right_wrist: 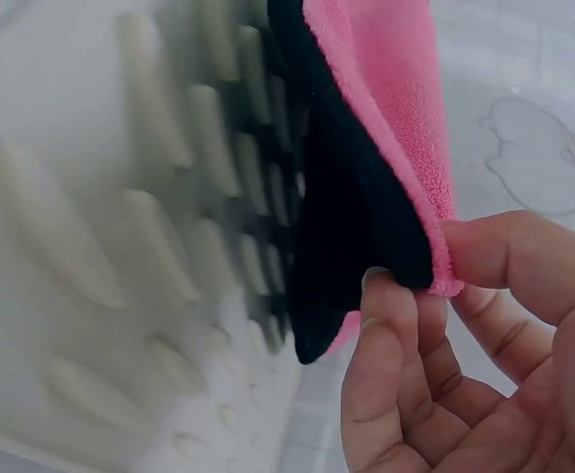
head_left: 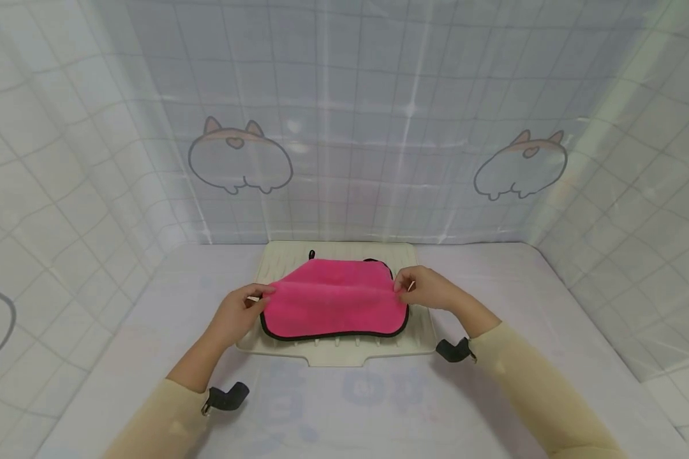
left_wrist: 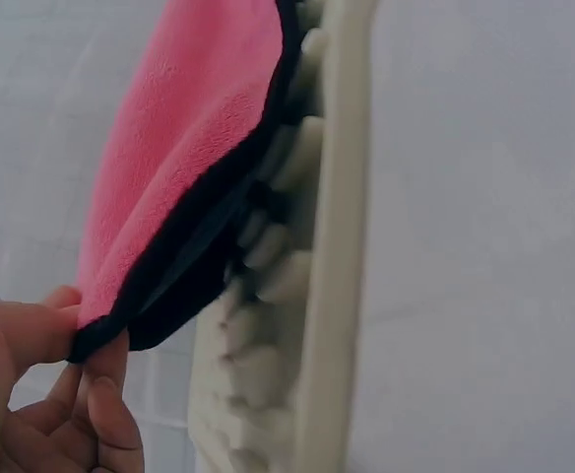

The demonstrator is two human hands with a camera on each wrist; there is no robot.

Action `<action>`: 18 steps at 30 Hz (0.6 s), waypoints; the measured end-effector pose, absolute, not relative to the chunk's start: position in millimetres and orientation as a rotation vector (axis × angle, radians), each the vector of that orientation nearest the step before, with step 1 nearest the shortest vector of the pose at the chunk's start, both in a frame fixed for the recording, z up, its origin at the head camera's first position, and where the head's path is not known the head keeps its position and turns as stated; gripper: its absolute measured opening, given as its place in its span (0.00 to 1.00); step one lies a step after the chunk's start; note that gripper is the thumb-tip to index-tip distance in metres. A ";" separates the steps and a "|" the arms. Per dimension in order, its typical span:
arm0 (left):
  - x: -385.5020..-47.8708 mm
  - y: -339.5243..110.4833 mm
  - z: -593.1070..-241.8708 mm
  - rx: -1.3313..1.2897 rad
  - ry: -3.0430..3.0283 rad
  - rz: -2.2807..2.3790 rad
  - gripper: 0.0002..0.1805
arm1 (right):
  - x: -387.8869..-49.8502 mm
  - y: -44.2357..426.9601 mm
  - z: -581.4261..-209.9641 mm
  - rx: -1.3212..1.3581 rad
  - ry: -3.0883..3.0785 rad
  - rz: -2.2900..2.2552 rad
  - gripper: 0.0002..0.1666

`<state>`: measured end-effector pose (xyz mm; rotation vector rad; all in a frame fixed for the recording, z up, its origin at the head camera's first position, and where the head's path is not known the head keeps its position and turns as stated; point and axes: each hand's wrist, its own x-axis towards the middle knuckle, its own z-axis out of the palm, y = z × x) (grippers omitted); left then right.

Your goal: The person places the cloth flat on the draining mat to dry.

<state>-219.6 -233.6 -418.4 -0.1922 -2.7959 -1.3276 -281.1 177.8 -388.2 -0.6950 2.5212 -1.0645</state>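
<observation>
A bright pink cloth (head_left: pixel 333 306) with a black edge lies spread over a cream ridged drying tray (head_left: pixel 335 359), a crease running across its middle. My left hand (head_left: pixel 235 313) pinches the cloth's left side between thumb and fingers; the left wrist view shows that pinched edge (left_wrist: pixel 95 330) raised off the tray's ridges. On the opposite side, my right hand (head_left: pixel 430 290) pinches the cloth's right edge. In the right wrist view the cloth's dark underside (right_wrist: pixel 351 212) shows, lifted above the ridges (right_wrist: pixel 150 236). A small black loop (head_left: pixel 312 254) sticks out at the cloth's far edge.
The tray stands on a pale covered table (head_left: pixel 321 421), close to the back wall. Grid-patterned curtains (head_left: pixel 356 127) with cartoon animal drawings enclose the back and both sides. A black wrist mount (head_left: pixel 228 396) hangs by the left sleeve, another mount (head_left: pixel 455 350) by the right.
</observation>
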 end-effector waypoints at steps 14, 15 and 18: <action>-221.8 -243.8 -420.9 -0.271 -2.945 -1.430 0.17 | -273.0 182.6 -396.8 -0.734 2.415 -1.070 0.05; -221.7 -244.3 -421.5 -0.284 -2.956 -1.436 0.17 | -273.2 182.5 -399.0 -0.732 2.407 -1.067 0.05; -222.9 -244.6 -425.7 -0.307 -2.989 -1.425 0.17 | -273.1 181.8 -405.6 -0.724 2.410 -1.036 0.05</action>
